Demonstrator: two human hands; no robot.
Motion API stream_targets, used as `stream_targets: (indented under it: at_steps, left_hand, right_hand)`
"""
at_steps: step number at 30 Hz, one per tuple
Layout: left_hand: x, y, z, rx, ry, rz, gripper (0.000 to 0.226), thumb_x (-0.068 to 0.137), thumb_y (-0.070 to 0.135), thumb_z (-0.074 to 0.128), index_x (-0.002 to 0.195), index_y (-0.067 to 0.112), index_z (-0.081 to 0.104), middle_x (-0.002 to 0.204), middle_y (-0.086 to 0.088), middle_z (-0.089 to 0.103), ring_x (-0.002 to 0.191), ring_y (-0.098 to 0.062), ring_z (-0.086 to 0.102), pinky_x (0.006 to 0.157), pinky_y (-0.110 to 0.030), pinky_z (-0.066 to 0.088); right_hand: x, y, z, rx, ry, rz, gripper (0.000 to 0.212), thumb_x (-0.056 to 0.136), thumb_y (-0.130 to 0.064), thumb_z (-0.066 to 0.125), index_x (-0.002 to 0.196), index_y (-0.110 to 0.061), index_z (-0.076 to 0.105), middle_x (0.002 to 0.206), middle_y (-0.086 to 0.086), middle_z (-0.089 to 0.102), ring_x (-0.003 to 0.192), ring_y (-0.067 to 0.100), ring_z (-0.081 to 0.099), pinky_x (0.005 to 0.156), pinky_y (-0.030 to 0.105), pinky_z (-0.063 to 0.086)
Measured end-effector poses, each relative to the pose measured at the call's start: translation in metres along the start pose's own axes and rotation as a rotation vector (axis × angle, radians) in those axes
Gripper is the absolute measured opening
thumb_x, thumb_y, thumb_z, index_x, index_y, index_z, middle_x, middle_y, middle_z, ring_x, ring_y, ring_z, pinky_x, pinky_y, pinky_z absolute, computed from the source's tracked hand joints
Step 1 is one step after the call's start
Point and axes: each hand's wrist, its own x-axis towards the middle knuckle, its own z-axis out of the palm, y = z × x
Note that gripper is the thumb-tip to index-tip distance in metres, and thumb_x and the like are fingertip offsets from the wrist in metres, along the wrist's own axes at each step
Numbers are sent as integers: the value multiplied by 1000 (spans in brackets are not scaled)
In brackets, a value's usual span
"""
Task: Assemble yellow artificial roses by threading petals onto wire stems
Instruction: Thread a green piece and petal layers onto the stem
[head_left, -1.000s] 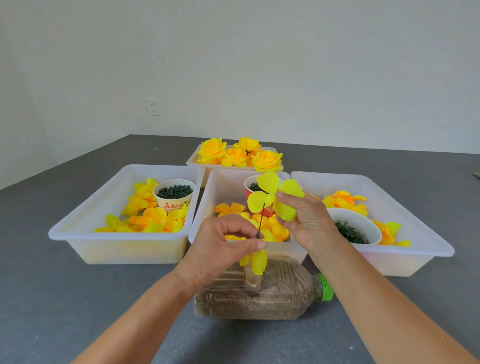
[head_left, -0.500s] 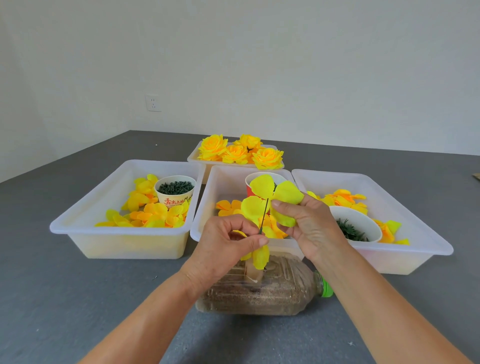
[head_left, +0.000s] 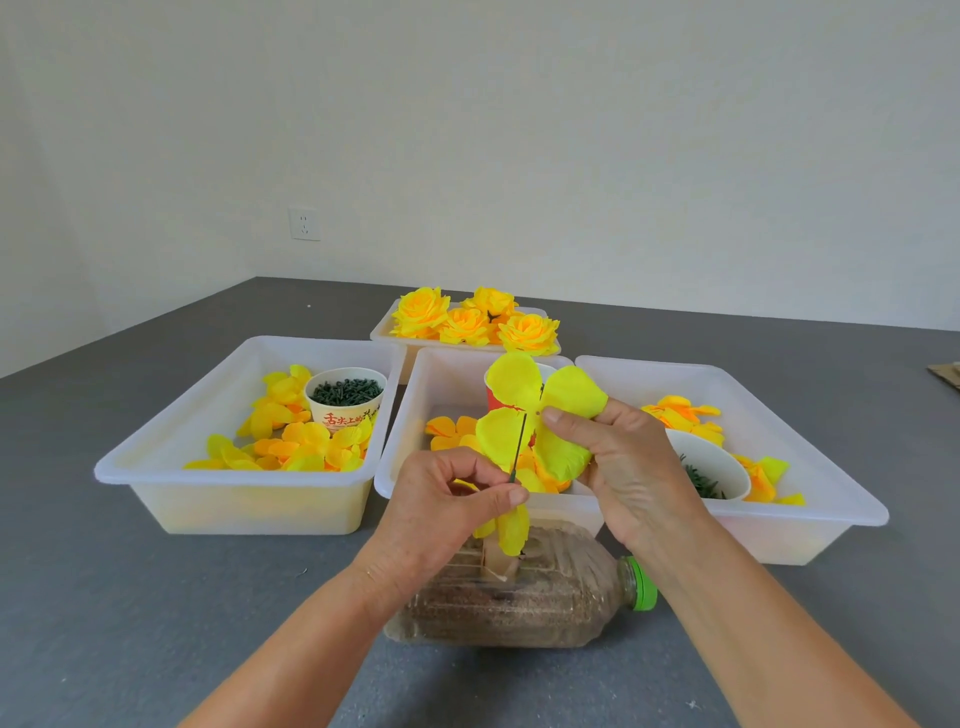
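Head view. Left hand (head_left: 441, 512) pinches the lower end of a thin green wire stem (head_left: 518, 448) between thumb and forefinger, a few small yellow petals (head_left: 511, 527) hanging below the grip. Right hand (head_left: 621, 462) pinches a 4-lobed yellow petal layer (head_left: 535, 415) with thumb on its near face, fingers behind. The stem runs up to the centre of the layer; whether the tip has passed through it cannot be told. Both are held in the air above the near rim of the middle tray (head_left: 431, 384).

On the grey counter (head_left: 104, 597): 3 white trays side by side. Left tray (head_left: 234, 493) holds loose yellow-orange petals and a printed paper cup (head_left: 345, 397) of dark green pieces. Middle tray holds petals and a red cup, mostly hidden behind the petal layer. Right tray (head_left: 810, 467) holds petals and a white bowl (head_left: 711, 462) of dark green pieces. A 4th tray behind carries finished yellow roses (head_left: 470, 322).

Just below the hands, a clear bottle (head_left: 519, 608) with green cap lies on its side, filled with brown grains. Wall socket (head_left: 304, 223) on the left wall.
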Motion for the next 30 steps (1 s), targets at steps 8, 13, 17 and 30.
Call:
stream_targets:
  at_steps: [8,13,17,30]
  left_hand:
    - [2,-3,-1,7,-3,-9,13,54,36,77,61,25,72,68,5,67,65,-11,59,67,-27,51]
    - [2,-2,-2,-1,-9,-16,13,55,33,77,60,22,71,67,6,66,63,-9,58,64,-25,49]
    - [2,-2,-1,-8,-7,-24,15,55,32,77,60,20,71,68,3,65,64,-12,57,65,-29,49]
    - [2,-2,-1,9,1,-34,15,67,12,79,58,20,70,66,2,66,62,-12,56,60,-24,46]
  right_hand:
    - [-5,-3,4,7,-13,-54,29,54,-15,73,83,-8,72,80,9,73,74,23,67,74,41,54]
    - [-8,-4,6,-19,-34,-133,21,56,-14,73,77,-12,74,76,7,73,70,19,68,68,36,56]
    - [-12,-5,7,-1,-85,-169,23,59,-12,72,82,-12,74,80,9,74,72,19,70,66,32,58]
    - [-16,-11,7,-204,-148,-390,32,76,10,66,77,-21,72,75,0,74,69,8,64,62,22,53]
